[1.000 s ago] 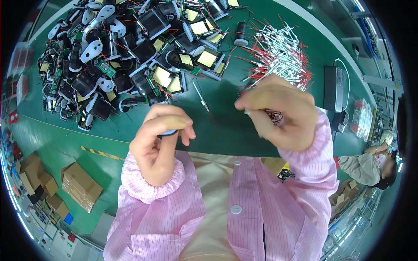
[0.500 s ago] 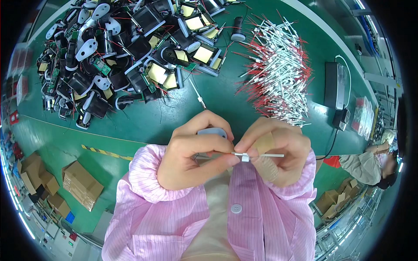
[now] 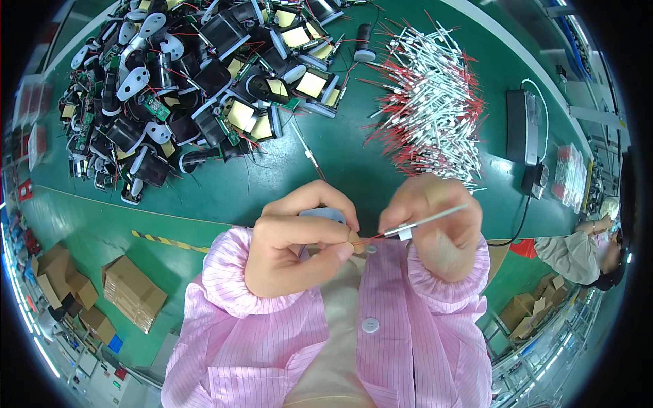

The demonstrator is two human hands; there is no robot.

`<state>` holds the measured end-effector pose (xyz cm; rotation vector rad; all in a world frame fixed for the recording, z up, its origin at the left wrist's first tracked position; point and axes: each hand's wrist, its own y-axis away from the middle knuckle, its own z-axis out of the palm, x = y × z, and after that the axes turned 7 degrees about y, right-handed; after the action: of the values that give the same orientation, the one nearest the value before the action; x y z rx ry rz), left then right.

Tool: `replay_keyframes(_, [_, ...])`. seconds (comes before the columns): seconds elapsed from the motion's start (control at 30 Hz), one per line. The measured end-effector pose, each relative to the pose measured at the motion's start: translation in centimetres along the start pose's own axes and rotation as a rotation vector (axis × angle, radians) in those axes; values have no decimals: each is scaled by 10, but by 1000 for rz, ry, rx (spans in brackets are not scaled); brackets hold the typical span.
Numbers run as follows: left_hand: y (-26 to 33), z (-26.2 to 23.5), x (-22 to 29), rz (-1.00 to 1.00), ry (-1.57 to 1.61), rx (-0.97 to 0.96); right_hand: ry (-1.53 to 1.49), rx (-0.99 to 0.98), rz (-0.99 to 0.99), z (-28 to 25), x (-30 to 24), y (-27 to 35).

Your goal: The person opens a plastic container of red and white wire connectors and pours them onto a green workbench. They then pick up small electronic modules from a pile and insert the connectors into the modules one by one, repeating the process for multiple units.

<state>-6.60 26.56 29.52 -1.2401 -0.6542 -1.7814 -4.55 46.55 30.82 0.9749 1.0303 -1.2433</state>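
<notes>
My left hand (image 3: pixel 292 234) is closed around a small part with a pale grey end (image 3: pixel 323 213), most of it hidden by the fingers. Its thumb and index finger pinch a thin red wire (image 3: pixel 369 241). That wire runs across to a thin white lead (image 3: pixel 439 215) with a small white tab (image 3: pixel 405 232). My right hand (image 3: pixel 439 231), partly blurred, is curled with its fingers at the white lead, which slants up to the right across it. A tan bandage wraps one right finger. Another white lead (image 3: pixel 309 155) lies on the green table just beyond my left hand.
Black housings with grey ends, yellow pads and green circuit boards form a heap (image 3: pixel 218 75) at far left. White leads with red wires make a pile (image 3: pixel 435 102) at right. A black box (image 3: pixel 522 127) stands farther right. Cardboard boxes (image 3: pixel 132 292) and another person (image 3: pixel 578 255) are beyond the table.
My right hand has moved slightly right, away from the left, and the white lead now tilts up to the right. Red wire shows between the hands. My left hand has barely shifted.
</notes>
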Motion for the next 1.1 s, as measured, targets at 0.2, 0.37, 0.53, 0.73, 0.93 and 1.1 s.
replay_keyframes(0.2, [0,7,3,55,-227,59,442,-270,-81,-3,-4,-5])
replay_keyframes(0.37, [1,5,10,46,-321,45,503,-144,-24,4,-11,-2])
replay_keyframes(0.53, [0,4,9,70,-326,58,583,-134,-104,5,-13,-4])
replay_keyframes(0.73, [4,11,0,45,-73,154,269,157,41,14,-6,2])
replay_keyframes(0.93, [6,3,1,188,-287,20,496,0,-54,26,-25,-3])
replay_keyframes(1.1, [5,1,0,260,-324,8,640,-74,-181,26,-29,-6])
